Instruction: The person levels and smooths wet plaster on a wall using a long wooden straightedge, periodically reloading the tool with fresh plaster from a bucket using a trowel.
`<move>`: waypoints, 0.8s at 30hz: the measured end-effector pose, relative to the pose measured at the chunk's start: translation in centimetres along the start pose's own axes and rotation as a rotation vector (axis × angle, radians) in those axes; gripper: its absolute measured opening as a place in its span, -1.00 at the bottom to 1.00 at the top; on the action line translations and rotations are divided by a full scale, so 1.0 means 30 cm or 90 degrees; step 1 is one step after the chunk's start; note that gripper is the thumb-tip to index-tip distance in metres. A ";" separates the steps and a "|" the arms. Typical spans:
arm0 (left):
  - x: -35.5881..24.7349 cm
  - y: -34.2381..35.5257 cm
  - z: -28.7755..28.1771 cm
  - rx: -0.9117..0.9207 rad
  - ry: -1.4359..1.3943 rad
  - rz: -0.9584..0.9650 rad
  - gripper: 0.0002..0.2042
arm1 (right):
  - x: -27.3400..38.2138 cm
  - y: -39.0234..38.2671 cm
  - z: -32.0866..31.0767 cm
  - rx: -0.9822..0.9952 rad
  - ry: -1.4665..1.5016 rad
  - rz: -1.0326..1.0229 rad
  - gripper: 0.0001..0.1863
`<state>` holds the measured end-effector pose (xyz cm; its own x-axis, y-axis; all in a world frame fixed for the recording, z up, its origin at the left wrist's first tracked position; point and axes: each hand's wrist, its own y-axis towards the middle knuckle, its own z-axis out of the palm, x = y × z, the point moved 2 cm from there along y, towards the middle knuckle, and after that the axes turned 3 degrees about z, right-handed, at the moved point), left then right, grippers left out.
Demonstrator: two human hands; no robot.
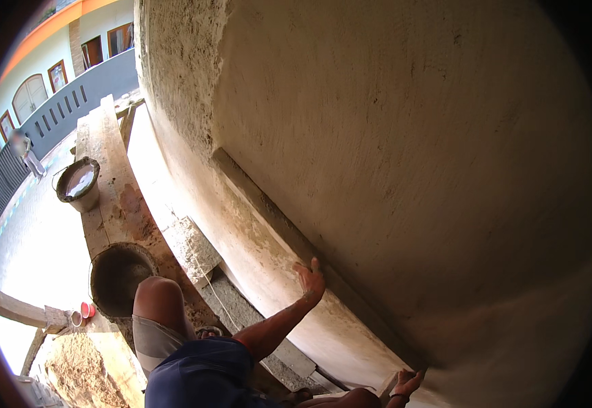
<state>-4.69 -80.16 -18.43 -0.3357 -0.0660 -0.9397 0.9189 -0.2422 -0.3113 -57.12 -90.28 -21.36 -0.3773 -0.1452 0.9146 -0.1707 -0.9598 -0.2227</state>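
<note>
A long, straight wooden screed board [274,216] lies slanted against the plastered wall [404,156], from the upper left down to the lower right. Around its middle, my left hand [311,280] grips the board, with the thumb up along its upper side. At the board's lower right end is my right hand [408,383], its fingers bent round the edge and partly hidden; a dark band circles that wrist. Above the board the plaster looks fairly smooth with fine streaks. A rougher strip of wall [180,75] shows at the upper left.
Scaffold planks [129,204] run along my left, below my bent knee. On them stand a bucket of cloudy water [86,201] and a dark, mortar-smeared bucket [96,272]. Small red cups [88,310] sit near a wooden pole [17,307]. A person [29,155] stands in the street beyond.
</note>
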 end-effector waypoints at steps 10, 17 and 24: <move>-0.245 0.183 -0.136 -0.176 0.117 0.223 -0.15 | -0.005 -0.259 0.428 -0.009 0.016 0.033 -0.63; -1.080 0.337 -0.307 -0.227 0.149 0.284 -0.52 | 0.142 -0.544 0.907 0.091 0.087 -0.002 -0.53; -1.214 0.402 -0.322 -0.222 0.105 0.307 -0.48 | 0.132 -0.479 0.854 0.275 -0.018 0.006 -0.43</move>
<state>20.62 -71.33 10.66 0.1449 0.0685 -0.9871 0.9823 0.1094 0.1518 -32.85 -83.22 -5.89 -0.3515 -0.1559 0.9231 0.2311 -0.9700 -0.0757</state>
